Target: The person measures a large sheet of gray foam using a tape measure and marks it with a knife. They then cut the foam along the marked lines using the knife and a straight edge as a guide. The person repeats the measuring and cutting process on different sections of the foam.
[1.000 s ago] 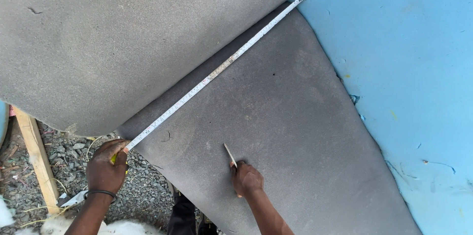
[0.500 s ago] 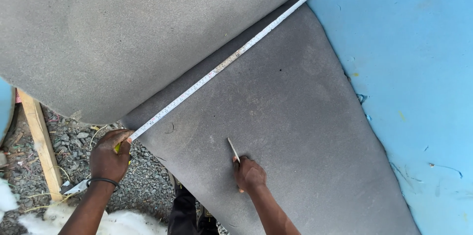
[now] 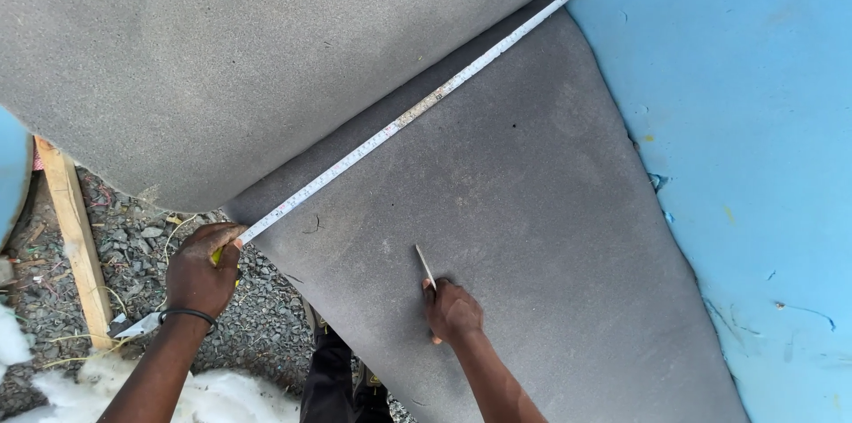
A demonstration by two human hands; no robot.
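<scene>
A white measuring tape (image 3: pixel 404 118) runs diagonally across a flat grey foam sheet (image 3: pixel 532 228), from the sheet's near left corner up to its far right edge against the blue surface. My left hand (image 3: pixel 202 270) is closed on the tape's case at the sheet's left edge, a black band on its wrist. My right hand (image 3: pixel 453 309) rests on the sheet lower down and grips a thin pale marking stick (image 3: pixel 425 265) whose tip points up at the foam. A big roll of the same grey foam (image 3: pixel 266 50) bulges over the sheet's upper left.
A blue sheet (image 3: pixel 754 121) lies along the right. Gravel ground (image 3: pixel 133 254) shows at lower left, with a wooden batten (image 3: pixel 75 237) and white fluffy stuffing (image 3: pixel 213 396). My dark trouser legs (image 3: pixel 333 379) stand at the bottom edge.
The view has shifted slightly, so the tape and both hands sit a little further right and up in frame. The hands keep their grips; the tape stays stretched.
</scene>
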